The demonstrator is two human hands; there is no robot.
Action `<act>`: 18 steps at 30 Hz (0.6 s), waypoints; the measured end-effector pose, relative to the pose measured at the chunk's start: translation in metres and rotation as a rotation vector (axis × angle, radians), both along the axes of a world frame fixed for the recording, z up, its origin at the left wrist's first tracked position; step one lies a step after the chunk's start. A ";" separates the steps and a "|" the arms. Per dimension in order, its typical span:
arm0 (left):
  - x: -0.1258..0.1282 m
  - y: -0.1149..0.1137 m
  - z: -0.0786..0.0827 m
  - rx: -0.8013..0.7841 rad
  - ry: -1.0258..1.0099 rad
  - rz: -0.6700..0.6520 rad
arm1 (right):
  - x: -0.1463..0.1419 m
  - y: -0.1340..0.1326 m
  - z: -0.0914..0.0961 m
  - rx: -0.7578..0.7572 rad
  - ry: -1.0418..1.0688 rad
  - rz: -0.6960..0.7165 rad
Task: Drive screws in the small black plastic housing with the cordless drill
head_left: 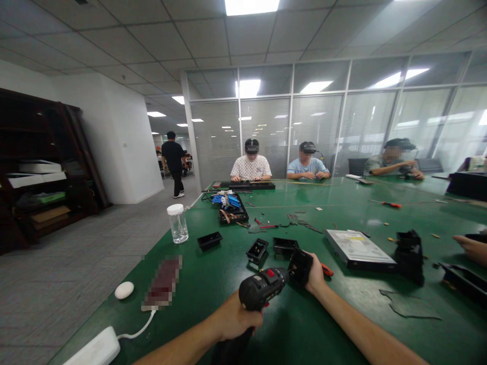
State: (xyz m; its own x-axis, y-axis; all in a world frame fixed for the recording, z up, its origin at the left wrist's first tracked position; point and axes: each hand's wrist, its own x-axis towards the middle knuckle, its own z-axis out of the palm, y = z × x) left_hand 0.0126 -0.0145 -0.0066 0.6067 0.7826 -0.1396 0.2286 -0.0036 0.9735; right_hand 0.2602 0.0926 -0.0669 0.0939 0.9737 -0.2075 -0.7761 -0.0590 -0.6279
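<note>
My left hand is wrapped round the grip of a black cordless drill with a red switch, its nose pointing to the right. The drill's tip meets a small black plastic part that my right hand grips and steadies on the green table. An orange-handled tool lies just beyond my right hand.
Black plastic housings, a silver disc drive, a clear jar, a white mouse and a white power strip lie around. Another person's hand rests at the right edge. Three people sit at the far side.
</note>
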 end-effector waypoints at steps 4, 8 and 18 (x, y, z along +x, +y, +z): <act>0.000 -0.001 0.000 0.003 -0.025 0.007 | 0.000 0.001 -0.001 0.011 -0.011 -0.012; 0.000 -0.001 0.000 0.011 -0.019 0.017 | 0.000 0.002 -0.002 0.013 0.002 -0.037; 0.001 -0.001 0.003 0.010 0.005 0.012 | 0.000 0.000 0.000 0.020 0.029 0.006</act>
State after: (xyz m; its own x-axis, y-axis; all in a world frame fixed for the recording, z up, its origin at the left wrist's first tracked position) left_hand 0.0132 -0.0155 -0.0033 0.5965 0.7912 -0.1348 0.2332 -0.0101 0.9724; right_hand 0.2602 0.0926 -0.0668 0.0826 0.9783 -0.1902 -0.7939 -0.0508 -0.6059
